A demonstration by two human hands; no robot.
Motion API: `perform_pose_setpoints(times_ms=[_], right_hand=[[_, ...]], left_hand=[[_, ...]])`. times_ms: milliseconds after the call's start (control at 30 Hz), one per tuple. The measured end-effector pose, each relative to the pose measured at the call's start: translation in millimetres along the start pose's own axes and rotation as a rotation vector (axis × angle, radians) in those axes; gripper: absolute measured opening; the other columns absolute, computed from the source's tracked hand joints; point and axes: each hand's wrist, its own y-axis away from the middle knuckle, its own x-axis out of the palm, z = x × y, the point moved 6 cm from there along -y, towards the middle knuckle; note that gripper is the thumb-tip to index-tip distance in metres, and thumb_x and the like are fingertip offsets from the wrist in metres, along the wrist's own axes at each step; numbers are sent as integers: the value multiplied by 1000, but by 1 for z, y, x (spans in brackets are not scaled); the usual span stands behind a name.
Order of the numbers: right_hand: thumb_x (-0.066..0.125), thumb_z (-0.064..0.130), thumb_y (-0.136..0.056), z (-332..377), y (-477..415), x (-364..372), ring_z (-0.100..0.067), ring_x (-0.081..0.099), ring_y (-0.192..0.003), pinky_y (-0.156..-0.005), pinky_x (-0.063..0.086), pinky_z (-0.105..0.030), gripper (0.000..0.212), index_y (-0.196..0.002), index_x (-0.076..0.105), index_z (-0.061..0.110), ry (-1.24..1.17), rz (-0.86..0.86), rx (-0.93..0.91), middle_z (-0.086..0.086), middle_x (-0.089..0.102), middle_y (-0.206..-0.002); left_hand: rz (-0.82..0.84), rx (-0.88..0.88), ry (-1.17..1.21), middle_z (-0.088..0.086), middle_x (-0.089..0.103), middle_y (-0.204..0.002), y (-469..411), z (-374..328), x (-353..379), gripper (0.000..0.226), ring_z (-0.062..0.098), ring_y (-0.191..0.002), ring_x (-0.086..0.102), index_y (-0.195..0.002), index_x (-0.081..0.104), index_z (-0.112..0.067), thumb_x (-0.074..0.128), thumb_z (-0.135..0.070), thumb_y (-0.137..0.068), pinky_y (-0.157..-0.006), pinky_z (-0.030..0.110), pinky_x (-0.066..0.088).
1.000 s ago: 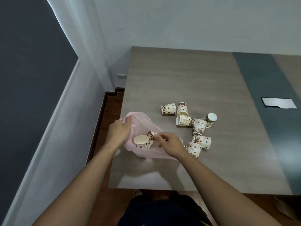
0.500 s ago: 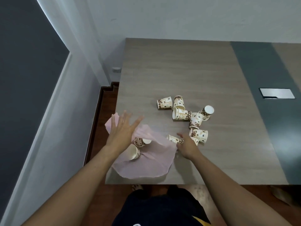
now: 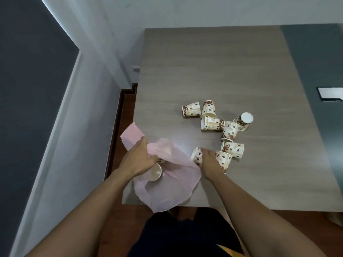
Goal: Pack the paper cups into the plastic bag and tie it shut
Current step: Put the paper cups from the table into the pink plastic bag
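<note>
Setting: office or meeting room. Evidence: long wood-laminate bench [image 3: 213, 71] with grey centre strip [image 3: 315, 71] and flush metal cable hatch [image 3: 330, 92]; plain white walls [image 3: 185, 10]; dark panel [image 3: 27, 89]; wall socket [image 3: 135, 68]; wooden floor [image 3: 128, 93].

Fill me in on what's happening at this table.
A person is packing paper cups into a pink plastic bag at the table's near edge. The left hand grips the bag's mouth, with two cups already at the opening. The right hand closes on a cup lying beside the bag. Seven more cups lie scattered behind. The bag is not tied.
</note>
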Motion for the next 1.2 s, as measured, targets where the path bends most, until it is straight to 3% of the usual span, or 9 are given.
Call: perform_pose_setpoints(times_ms=[167, 300, 467, 600, 700, 767, 833, 900, 1200], right_hand=[[74, 26, -99, 7, -7, -19, -45, 68, -116, -90, 58, -51, 57, -146, 45, 12, 108, -20, 13, -20, 50, -138], [87, 53, -88, 33, 8, -81, -23, 73, -100, -80, 60, -36, 71, -140, 55, 17, -414, -159, 47, -4, 69, -125], [91, 34, -87, 85, 51, -115, -20, 77, -90, -71, 60, -31, 65, -140, 58, 16, -894, 276, -233, -1, 73, -140], [94, 24, -88, 119, 78, -75, -21, 77, -93, -79, 61, -35, 61, -138, 59, 19, -654, 529, -348, 0, 72, -138], [94, 39, -85, 120, 81, -42, -2, 67, -99, -84, 52, -21, 67, -140, 57, 30, -224, 533, -417, 9, 67, -137], [91, 41, -85, 119, 78, -25, -11, 65, -100, -80, 47, -28, 68, -141, 52, 29, 11, 491, -448, 5, 68, -136], [86, 39, -87, 123, 75, -13, -26, 67, -111, -87, 49, -40, 68, -142, 48, 28, 146, 407, -467, 0, 70, -135], [81, 45, -88, 131, 70, -8, -32, 67, -120, -99, 46, -51, 67, -142, 45, 30, 207, 308, -446, 2, 68, -136], [52, 83, -92, 149, 46, -10, -22, 69, -121, -121, 13, -71, 68, -146, 51, 42, 146, 27, -227, 10, 79, -115]], left_hand=[[-141, -7, -37, -5, 57, -65, -6, 6, -9, 61, 29, -68, 61, -70, 46, -22, 45, -78, -94, -57, 37, 44], [-199, -81, 8, 2, 64, -61, -14, 0, -21, 82, 30, -69, 64, -59, 59, -13, 38, -82, -98, -65, 43, 56], [-183, -91, 42, 3, 73, -76, -28, -14, -32, 80, 34, -94, 72, -73, 74, -18, 35, -82, -99, -81, 46, 61], [-239, -10, 114, 14, 80, -104, -30, -37, -56, 54, 39, -133, 64, -68, 53, -29, 46, -60, -112, -86, 38, 46], [-227, -1, 138, 8, 72, -83, -36, -35, -52, 61, 41, -119, 70, -65, 52, -27, 39, -62, -113, -97, 42, 49], [-199, 10, 156, 3, 68, -72, -39, -32, -48, 67, 35, -96, 73, -65, 54, -23, 32, -68, -109, -106, 45, 51], [-164, -2, 179, 3, 69, -74, -35, -32, -46, 69, 32, -86, 70, -69, 58, -21, 32, -70, -109, -86, 43, 55], [-138, -1, 167, 4, 70, -79, -27, -33, -46, 66, 34, -87, 68, -76, 63, -21, 33, -68, -111, -70, 39, 48], [19, -12, 215, 1, 72, -88, 0, -20, -30, 70, 21, -84, 69, -108, 74, -23, 26, -74, -110, -72, 35, 49]])
